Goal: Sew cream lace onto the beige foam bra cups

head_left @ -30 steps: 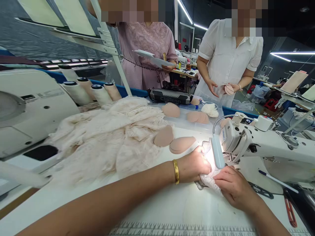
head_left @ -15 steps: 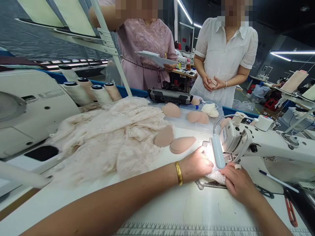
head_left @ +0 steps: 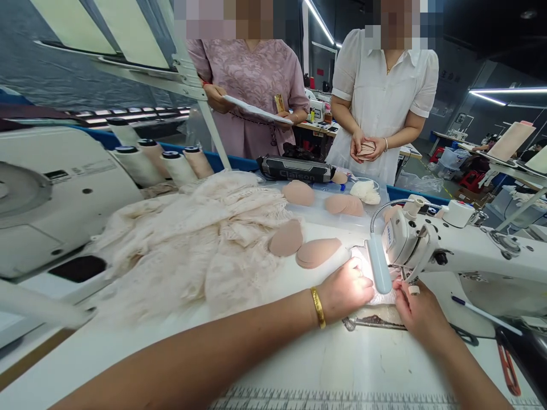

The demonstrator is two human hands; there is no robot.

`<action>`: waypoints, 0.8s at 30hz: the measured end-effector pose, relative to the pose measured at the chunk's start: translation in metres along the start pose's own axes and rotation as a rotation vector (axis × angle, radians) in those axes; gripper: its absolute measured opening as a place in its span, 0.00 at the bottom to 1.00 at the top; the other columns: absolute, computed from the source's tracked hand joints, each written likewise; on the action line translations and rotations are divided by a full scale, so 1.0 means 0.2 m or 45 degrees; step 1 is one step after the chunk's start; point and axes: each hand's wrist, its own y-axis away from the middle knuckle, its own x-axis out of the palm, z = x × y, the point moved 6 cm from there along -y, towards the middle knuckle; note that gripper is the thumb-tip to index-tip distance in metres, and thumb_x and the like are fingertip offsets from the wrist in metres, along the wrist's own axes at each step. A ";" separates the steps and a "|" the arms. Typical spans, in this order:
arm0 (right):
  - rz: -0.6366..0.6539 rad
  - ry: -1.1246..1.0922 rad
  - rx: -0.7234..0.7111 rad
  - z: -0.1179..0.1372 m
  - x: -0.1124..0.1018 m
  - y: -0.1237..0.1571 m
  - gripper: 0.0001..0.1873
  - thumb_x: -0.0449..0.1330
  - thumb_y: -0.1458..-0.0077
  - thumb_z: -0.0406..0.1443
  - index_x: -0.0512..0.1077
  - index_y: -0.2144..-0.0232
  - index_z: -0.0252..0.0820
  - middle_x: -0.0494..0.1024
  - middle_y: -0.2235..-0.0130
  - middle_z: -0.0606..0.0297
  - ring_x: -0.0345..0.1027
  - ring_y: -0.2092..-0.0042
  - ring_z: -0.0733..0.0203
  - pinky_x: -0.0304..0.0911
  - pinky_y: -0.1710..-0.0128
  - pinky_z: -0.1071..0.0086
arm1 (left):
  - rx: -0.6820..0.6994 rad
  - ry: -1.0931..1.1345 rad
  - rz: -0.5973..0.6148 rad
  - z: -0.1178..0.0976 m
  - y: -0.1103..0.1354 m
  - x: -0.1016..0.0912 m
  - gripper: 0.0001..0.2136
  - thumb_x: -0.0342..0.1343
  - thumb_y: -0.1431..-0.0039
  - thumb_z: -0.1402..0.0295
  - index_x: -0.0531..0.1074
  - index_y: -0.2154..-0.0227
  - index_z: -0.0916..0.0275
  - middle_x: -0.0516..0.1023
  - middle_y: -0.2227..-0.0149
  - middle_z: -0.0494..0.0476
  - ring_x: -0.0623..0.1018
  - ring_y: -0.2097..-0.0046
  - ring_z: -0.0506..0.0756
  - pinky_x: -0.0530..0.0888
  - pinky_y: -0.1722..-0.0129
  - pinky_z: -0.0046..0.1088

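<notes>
**White cloth [head_left: 386,298] under the head of a sewing machine [head_left: 470,245]**

The clearest writing is on the black case [head_left: 294,169] at upper centre, in lettering that seems to read "Claison". Blue letters on the end of the machine are too small to make out, as is the print on the pale machine [head_left: 64,188] at left. Graduation marks run along the ruler [head_left: 333,398] at the bottom edge.

Bare table [head_left: 367,364] stretches between the hands and the ruler, at lower centre. On the left, a heap of lace [head_left: 183,245] takes up much of the surface; two groups of beige discs [head_left: 318,253] lie between it and the left hand. Toward the lower right, a pen [head_left: 487,315] and red snips [head_left: 508,367] crowd the machine's near side.

The cloth lies right of centre, between the hands, lit by a lamp [head_left: 379,267] that hides part of it. The left hand [head_left: 348,290] rests at its left side, fingers bent and close together. The right hand [head_left: 419,307] touches its right edge with narrowed fingers. Whether either hand pinches the cloth or only presses it, I cannot tell.
</notes>
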 end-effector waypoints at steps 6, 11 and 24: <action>-0.063 0.035 -0.148 0.05 -0.03 0.05 0.22 0.48 0.42 0.24 0.70 0.49 0.43 0.80 0.68 0.62 0.75 0.62 0.51 0.73 0.61 0.60 | -0.048 0.216 0.230 0.02 0.02 -0.04 0.04 0.57 0.41 0.74 0.75 0.66 0.61 0.78 0.64 0.58 0.76 0.58 0.59 0.71 0.48 0.42; 0.019 -0.097 -0.308 0.19 -0.04 0.04 0.32 0.50 0.45 0.22 0.62 0.38 0.41 0.78 0.47 0.55 0.70 0.44 0.48 0.69 0.51 0.56 | -0.284 0.297 0.344 0.05 0.02 -0.08 0.10 0.61 0.45 0.63 0.75 0.61 0.59 0.78 0.59 0.59 0.75 0.54 0.63 0.70 0.49 0.43; 0.206 0.131 -0.115 0.09 0.06 0.04 0.17 0.49 0.40 0.25 0.73 0.55 0.44 0.79 0.46 0.59 0.72 0.51 0.52 0.59 0.47 0.56 | -0.146 0.075 0.445 -0.01 0.03 -0.13 0.08 0.64 0.53 0.68 0.70 0.75 0.62 0.75 0.67 0.59 0.74 0.64 0.61 0.69 0.61 0.41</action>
